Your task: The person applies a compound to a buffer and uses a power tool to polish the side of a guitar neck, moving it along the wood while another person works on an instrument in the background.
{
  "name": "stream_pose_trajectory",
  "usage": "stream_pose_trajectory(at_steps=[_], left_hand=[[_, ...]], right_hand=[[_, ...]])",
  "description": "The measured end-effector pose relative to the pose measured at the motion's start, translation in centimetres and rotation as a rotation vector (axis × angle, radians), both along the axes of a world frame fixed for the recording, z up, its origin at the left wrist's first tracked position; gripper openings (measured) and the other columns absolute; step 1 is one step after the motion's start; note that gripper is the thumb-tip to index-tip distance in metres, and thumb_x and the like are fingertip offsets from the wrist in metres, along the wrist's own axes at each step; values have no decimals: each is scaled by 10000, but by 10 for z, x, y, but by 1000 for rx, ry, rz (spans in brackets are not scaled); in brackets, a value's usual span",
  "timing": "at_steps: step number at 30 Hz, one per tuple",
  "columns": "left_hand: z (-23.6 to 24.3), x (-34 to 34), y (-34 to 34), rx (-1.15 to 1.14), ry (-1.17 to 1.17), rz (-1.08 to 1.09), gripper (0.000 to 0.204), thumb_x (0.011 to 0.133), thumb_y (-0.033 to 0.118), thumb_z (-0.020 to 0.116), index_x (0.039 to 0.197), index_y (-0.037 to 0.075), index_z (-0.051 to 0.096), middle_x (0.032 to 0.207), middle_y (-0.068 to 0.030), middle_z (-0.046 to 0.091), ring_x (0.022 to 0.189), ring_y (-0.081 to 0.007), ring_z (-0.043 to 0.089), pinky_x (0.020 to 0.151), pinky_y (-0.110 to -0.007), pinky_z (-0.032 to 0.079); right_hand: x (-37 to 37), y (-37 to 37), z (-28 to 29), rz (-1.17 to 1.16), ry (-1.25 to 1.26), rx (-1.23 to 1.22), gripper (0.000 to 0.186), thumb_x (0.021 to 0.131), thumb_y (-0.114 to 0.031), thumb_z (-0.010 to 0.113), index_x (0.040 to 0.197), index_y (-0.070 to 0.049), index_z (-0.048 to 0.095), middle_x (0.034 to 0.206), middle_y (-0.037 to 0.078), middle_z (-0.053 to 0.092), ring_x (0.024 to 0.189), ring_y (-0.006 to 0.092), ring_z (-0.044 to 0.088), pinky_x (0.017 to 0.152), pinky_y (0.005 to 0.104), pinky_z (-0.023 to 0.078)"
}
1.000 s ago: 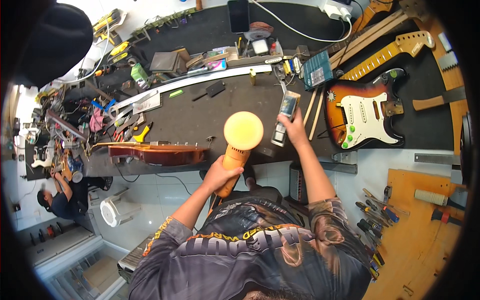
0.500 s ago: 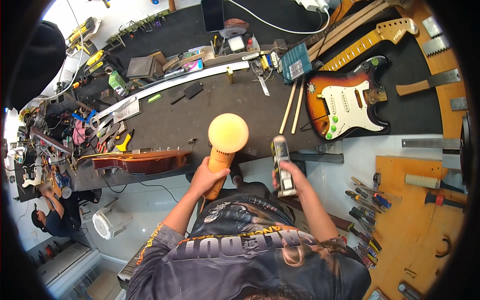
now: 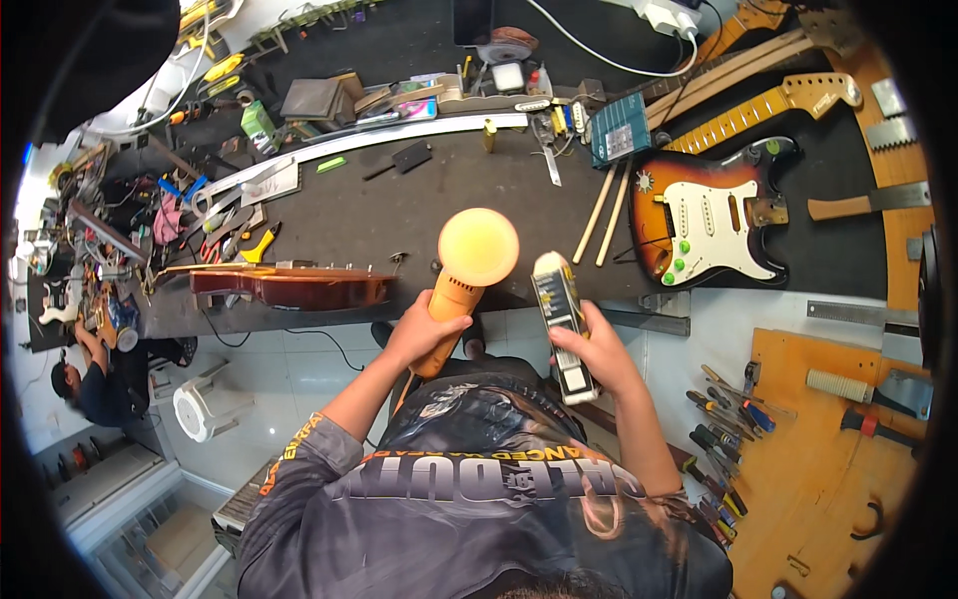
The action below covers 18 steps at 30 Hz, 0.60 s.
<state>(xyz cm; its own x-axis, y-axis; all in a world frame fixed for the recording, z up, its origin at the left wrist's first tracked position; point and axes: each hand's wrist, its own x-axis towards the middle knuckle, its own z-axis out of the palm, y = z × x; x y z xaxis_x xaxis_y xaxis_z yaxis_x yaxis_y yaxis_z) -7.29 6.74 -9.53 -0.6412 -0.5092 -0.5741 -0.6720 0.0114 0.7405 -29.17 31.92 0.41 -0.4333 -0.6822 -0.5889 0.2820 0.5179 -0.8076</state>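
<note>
An orange hand lamp (image 3: 478, 246) with a round, glowing yellow head stands up from my left hand (image 3: 419, 331), whose fingers wrap round its handle. To the right, my right hand (image 3: 591, 351) grips a long, narrow black-and-white pack (image 3: 561, 317) with a pale rounded end; its exact kind is unclear. Both things are held apart, in front of my body at the near edge of the workbench (image 3: 399, 212). On the bench to the left, a reddish-brown guitar body (image 3: 309, 287) lies edge-up. A sunburst electric guitar body (image 3: 699, 215) with a white pickguard rests at the right.
Two wooden sticks (image 3: 603, 215) lean out beneath a teal packet (image 3: 621, 130). Pliers, cutters and a yellow-handled tool (image 3: 261, 245) lie at the left. Screwdrivers (image 3: 726, 414) and saws hang on the wooden board (image 3: 798, 479). Another person (image 3: 110, 384) works at far left, near a white stool (image 3: 197, 411).
The view has shifted, so the bench things sit further right. My right hand has moved and tilted the narrow pack, its top now leaning left. Both hands keep their hold.
</note>
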Motion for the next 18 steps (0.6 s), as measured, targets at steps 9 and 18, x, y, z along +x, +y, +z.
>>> stream_pose_trajectory(at_steps=[9, 18], left_hand=[[-5, 7, 4, -38, 4, 3, 952, 771, 630, 904, 1399, -13, 593, 1271, -252, 762, 1181, -372, 755, 1024, -448, 564], [7, -1, 2, -44, -53, 3, 931, 771, 648, 887, 1378, -1, 609, 1277, -252, 766, 1194, -391, 752, 1026, -457, 566]], right_hand=[[1, -69, 38, 298, 531, 217, 1074, 942, -472, 794, 1777, -161, 194, 1242, 294, 760, 1115, 417, 770, 988, 436, 573], [9, -73, 49, 445, 728, 327, 1053, 916, -481, 758, 1775, -209, 214, 1201, 256, 772, 1081, 438, 764, 958, 493, 590]])
